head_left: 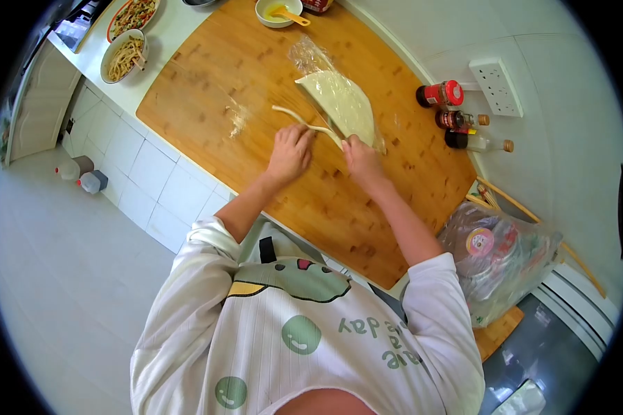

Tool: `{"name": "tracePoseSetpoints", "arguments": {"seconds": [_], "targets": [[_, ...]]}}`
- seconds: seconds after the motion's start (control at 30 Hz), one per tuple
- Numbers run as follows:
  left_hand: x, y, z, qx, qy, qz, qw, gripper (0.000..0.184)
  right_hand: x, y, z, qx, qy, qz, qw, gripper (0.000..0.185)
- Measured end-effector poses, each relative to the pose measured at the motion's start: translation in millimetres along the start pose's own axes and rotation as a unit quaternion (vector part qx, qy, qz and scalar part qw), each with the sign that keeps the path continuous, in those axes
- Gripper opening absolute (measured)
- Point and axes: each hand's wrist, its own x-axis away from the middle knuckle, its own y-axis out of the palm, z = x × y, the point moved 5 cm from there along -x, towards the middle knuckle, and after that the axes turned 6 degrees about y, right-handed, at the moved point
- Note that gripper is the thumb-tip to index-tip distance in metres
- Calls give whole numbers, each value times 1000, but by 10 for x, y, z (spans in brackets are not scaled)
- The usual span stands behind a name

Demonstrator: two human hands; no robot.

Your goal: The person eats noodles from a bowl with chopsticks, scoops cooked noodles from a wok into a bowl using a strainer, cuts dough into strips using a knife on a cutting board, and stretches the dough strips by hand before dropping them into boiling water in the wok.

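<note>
A thin strip of dough (324, 130) stretches between my two hands over the wooden board (214, 90). My left hand (292, 152) pinches it partway along, and its loose end curves beyond those fingers toward the upper left. At the strip's other end, my right hand (363, 162) is closed on it, close to the lower edge of a dough slab (342, 100). The pale half-round slab lies flat on the board, with clear plastic wrap (309, 55) over it and bunched up at its top. My fingertips partly hide the strip.
Flour (237, 116) dusts the board at left. A bowl of yellow liquid (275, 22) holds an orange spoon at the far edge. A noodle bowl (124, 59) stands on the left counter. Several bottles (474, 142) line the right wall, and a plastic bag (491, 256) sits at lower right.
</note>
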Motion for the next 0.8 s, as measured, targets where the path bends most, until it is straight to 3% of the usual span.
{"name": "tracePoseSetpoints", "arguments": {"seconds": [0.07,0.27,0.8], "targets": [[44,117,135,18,16,-34,999,42,81,-93,148,-18,74,-22,997,24],[29,457,413,29,77,-83,993,48,320,-176,375,22,84,-102,991,27],[14,543,453,15,82,-102,991,51,597,-140,522,35,102,-124,986,26]]}}
